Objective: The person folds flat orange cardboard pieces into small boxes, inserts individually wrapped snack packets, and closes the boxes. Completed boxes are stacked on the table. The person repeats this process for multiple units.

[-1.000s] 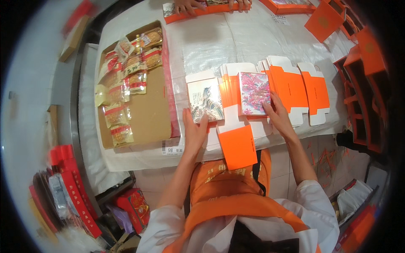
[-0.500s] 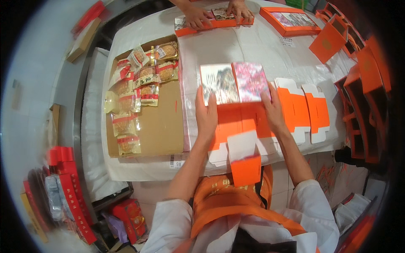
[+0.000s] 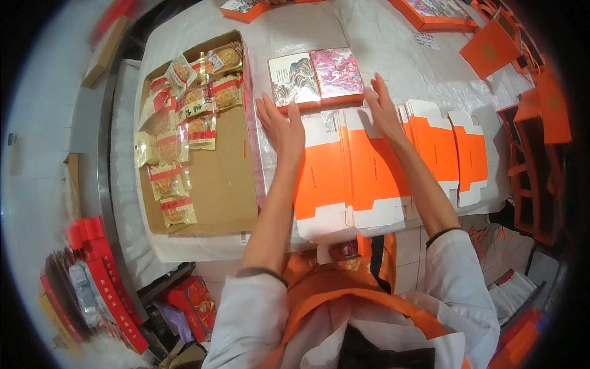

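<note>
I've pushed the pair of picture boxes (image 3: 318, 77) farther up the table, off the flat orange cartons (image 3: 369, 166). My left hand (image 3: 279, 126) and right hand (image 3: 382, 107) have let go, fingers spread just below them.

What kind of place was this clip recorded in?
Probably a gift-box packing bench in a small workshop. Flat orange cartons are stacked unfolded on the covered table, a cardboard tray holds wrapped pastries, and two picture-lidded boxes sit just beyond the open hands.
</note>
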Tool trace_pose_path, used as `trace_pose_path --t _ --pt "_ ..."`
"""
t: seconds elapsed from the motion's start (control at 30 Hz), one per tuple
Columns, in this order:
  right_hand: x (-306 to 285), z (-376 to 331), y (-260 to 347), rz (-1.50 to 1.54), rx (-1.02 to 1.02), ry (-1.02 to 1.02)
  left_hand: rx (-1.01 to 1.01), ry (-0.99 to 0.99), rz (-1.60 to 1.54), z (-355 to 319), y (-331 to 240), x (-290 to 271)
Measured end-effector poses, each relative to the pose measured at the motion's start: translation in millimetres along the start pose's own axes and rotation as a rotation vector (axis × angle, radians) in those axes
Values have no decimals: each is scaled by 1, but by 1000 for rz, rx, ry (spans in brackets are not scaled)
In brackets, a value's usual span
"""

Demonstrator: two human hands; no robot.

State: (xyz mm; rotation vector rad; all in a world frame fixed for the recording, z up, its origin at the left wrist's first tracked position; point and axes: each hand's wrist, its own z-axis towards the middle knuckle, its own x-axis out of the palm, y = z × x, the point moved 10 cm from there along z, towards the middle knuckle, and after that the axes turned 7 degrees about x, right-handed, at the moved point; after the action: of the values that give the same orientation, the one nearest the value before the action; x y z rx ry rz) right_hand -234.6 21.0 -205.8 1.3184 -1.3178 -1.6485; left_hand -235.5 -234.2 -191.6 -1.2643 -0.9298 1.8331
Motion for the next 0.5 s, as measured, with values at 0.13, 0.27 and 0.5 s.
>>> trace_pose_path --t 0.13,0.27,0.5 --pt "-34 -110 22 -167 -84 248 390 556 181 -142 -61 -28" --pt "-9 -252 19 -306 -256 529 464 573 264 -238 -64 -53" --pt "9 -339 -10 -203 -86 700 -36 736 -264 -275 -38 -67"
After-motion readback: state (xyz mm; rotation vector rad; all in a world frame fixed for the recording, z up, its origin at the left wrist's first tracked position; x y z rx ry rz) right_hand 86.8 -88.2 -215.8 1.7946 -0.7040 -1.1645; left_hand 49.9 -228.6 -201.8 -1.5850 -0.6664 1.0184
